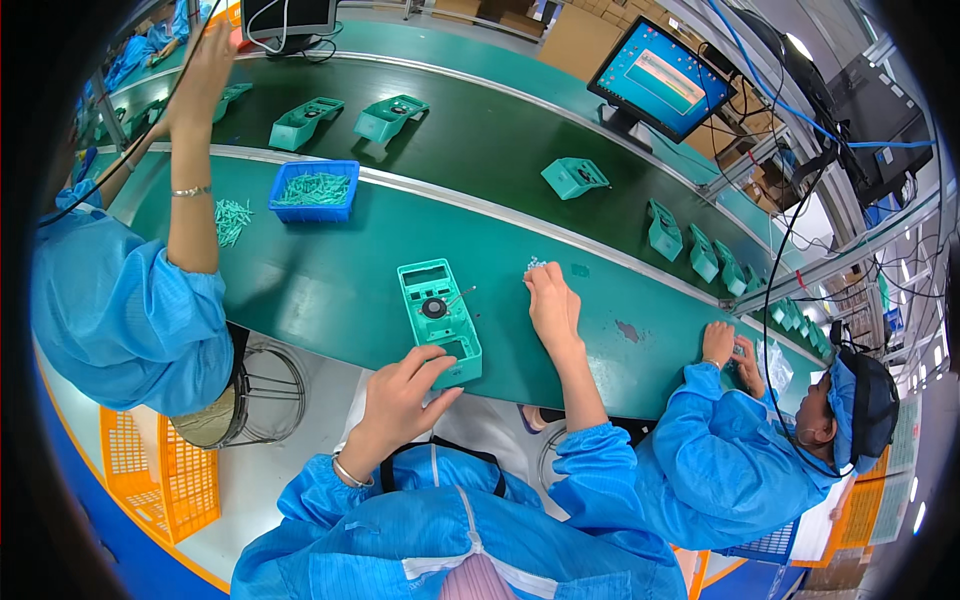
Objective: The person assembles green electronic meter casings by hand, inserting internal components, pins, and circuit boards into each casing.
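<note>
A teal plastic housing (437,318) lies on the green bench in front of me, with a small black round part and a thin metal pin on its middle. My left hand (402,398) grips the housing's near corner between thumb and fingers. Farther right, my right hand (551,303) rests on the bench with its fingertips at a small pile of tiny pale parts (536,264). I cannot tell if it has pinched one.
A blue bin (314,190) of pale green pieces and a loose heap (231,219) sit at the left. More teal housings (574,177) ride the dark conveyor behind. Co-workers in blue coats sit at my left (130,310) and right (720,460). A monitor (662,80) stands behind.
</note>
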Motion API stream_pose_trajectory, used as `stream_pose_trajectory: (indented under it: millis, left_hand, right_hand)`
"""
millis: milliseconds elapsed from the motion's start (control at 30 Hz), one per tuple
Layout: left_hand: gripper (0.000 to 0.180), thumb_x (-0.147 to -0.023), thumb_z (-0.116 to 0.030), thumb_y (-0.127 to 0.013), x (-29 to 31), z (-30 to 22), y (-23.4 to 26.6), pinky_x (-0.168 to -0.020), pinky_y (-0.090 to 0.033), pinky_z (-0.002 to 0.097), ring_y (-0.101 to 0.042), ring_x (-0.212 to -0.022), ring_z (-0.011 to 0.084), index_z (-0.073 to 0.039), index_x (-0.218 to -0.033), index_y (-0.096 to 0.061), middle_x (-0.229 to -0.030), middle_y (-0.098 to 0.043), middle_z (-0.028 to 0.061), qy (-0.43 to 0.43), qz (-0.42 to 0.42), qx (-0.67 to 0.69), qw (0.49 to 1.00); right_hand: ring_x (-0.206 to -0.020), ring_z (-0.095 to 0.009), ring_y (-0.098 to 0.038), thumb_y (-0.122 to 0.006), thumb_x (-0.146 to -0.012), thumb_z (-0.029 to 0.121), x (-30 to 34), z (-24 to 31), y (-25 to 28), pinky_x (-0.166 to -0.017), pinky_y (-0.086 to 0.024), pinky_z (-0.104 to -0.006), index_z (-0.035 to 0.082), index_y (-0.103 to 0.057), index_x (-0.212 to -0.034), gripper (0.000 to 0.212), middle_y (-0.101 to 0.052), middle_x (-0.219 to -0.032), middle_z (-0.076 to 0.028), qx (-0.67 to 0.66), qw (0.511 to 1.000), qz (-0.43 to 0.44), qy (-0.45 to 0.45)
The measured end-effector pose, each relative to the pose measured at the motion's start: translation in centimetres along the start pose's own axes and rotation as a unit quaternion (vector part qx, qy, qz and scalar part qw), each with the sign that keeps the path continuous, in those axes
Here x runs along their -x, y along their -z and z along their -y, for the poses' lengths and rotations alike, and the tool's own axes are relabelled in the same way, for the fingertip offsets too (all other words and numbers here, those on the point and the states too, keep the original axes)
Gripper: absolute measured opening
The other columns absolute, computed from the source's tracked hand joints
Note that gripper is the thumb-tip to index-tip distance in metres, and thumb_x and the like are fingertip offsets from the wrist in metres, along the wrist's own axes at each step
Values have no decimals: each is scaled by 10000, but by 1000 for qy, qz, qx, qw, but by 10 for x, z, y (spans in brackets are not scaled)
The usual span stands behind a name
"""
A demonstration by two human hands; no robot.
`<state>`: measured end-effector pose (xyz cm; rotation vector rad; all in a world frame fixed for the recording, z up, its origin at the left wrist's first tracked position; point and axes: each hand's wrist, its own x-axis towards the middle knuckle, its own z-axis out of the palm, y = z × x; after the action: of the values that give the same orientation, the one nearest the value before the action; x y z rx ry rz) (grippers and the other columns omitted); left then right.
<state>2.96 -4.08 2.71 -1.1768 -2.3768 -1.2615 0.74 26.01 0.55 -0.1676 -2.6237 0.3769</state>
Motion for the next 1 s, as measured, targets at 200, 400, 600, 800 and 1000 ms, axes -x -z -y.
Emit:
stream_pose_trajectory:
  millis: [200,400,600,800,1000]
  left_hand:
    - [386,-831,-167,-843,6,7,-5,-594,-541,329,-675,-684,203,-54,-1170,-697,-1096,-701,77,25,-5,43,999]
    - [319,-864,-134,-819,4,10,-8,-587,-536,320,-655,-660,208,-53,-1153,-710,-1027,-697,76,35,0,79,996]
    - [289,-849,-135,-806,2,11,-7,-614,-518,392,-642,-708,269,-68,-1109,-701,-909,-620,77,37,-6,79,996]
    - [218,-851,-139,-804,-4,13,-6,-596,-501,391,-629,-700,259,-72,-1039,-716,-856,-586,68,13,-16,58,998]
    - [174,-861,-131,-797,-3,23,-11,-599,-489,390,-606,-685,247,-71,-1012,-735,-814,-554,61,-16,-23,74,997]
  right_hand:
    - [-824,-377,-681,-642,-951,48,-5,-3,-6,-652,-538,-477,67,-636,-969,26,-619,-979,-126,48,998,23,39]
    - [-855,-330,-688,-623,-899,15,-10,-2,4,-640,-556,-459,48,-615,-948,60,-597,-953,-134,106,991,49,62]
    - [-877,-356,-684,-648,-950,47,-14,46,25,-684,-549,-450,57,-656,-992,43,-629,-1009,-122,-87,996,4,25]
    - [-879,-371,-680,-672,-936,39,-27,106,8,-699,-554,-467,52,-644,-996,67,-624,-1029,-112,-178,974,92,110]
    - [-835,-365,-665,-670,-930,27,-37,119,-22,-658,-538,-461,49,-615,-968,71,-602,-999,-113,-148,958,166,181]
